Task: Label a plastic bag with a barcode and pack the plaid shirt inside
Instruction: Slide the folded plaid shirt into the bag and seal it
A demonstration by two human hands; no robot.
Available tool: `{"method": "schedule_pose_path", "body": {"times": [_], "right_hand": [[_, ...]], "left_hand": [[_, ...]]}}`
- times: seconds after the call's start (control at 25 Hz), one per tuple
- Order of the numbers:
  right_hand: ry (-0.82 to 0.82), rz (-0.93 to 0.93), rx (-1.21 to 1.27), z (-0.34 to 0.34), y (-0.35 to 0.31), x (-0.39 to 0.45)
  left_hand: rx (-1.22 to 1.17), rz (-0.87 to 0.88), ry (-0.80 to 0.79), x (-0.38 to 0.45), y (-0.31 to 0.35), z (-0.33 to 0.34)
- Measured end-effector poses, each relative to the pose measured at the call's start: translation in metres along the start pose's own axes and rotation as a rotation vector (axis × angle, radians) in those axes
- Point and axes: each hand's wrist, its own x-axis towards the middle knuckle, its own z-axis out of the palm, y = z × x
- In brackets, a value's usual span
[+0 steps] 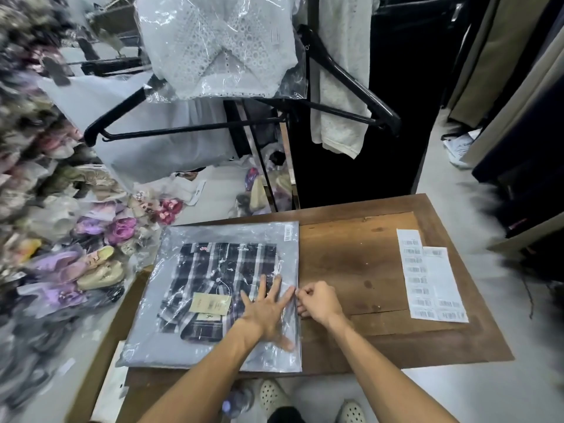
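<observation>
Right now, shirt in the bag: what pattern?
Dark plaid shirt with white stripes, seen through the clear plastic bag; head view.

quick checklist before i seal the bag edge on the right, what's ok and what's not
1. Plaid shirt fully inside the plastic bag: ok.
2. Barcode label stuck on the bag's far right corner: ok.
3. Left hand flat on the bag, pinning it: ok.
4. Right hand pinching the bag's right edge: ok.
5. Edge fully closed along its length: cannot tell.
6. Barcode sheets lie apart from the bag on the table: ok.
</observation>
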Motion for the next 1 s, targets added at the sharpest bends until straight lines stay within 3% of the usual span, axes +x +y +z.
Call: {"method": "schedule_pose_path", "body": {"times": [0.64, 1.0], "right_hand": [[0.015, 0.043, -0.048, 0.008, 0.022, -0.056], [0.105, 0.056, -0.106, 0.018, 0.026, -0.086]], "left_hand": [[-0.074, 0.029, 0.019, 0.007, -0.004, 0.007], [-0.008, 0.089, 0.158, -0.011, -0.007, 0.005]]}}
